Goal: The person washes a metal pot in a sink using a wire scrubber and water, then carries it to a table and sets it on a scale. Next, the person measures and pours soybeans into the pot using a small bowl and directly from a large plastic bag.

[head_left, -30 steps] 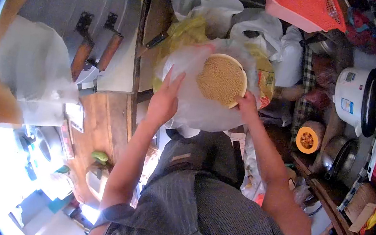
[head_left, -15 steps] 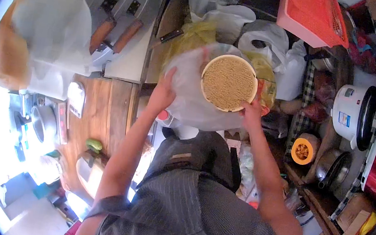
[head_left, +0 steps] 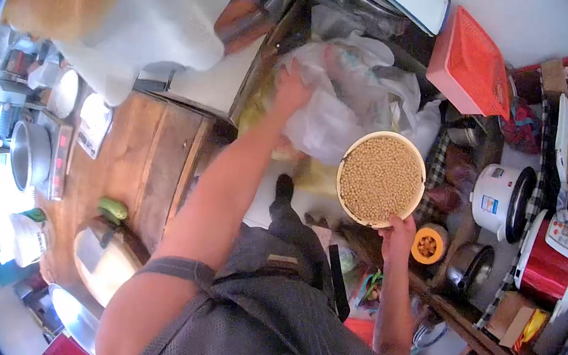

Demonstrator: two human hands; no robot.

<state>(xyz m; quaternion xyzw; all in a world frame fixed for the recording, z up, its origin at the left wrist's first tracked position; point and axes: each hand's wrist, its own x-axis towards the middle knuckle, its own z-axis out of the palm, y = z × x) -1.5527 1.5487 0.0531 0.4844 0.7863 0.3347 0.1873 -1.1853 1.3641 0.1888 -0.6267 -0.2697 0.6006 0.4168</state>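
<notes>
In the head view, a round cream-coloured tub [head_left: 340, 184] is filled nearly to its rim with pale dried soybeans [head_left: 383, 171]. My right hand [head_left: 398, 236] grips the tub by its near edge, thumb at the rim, and holds it level. Reaching far forward, my left hand [head_left: 292, 91] is closed on a crumpled translucent plastic bag [head_left: 322, 114]; its fingertips are partly lost in the folds. The tub is to the right of the bag and nearer to my body.
A wooden counter [head_left: 134, 156] on the left bears a green vegetable [head_left: 112, 209]. A red plastic basket [head_left: 467, 69] stands at the back right. Along the right shelf are a white rice cooker [head_left: 495, 200], a cut pumpkin [head_left: 429, 243] and a metal pot [head_left: 469, 267].
My right hand has brought the soybean tub right and closer to my body, off the bag. My left hand has reached farther forward, and the bag is now bunched up farther away.
</notes>
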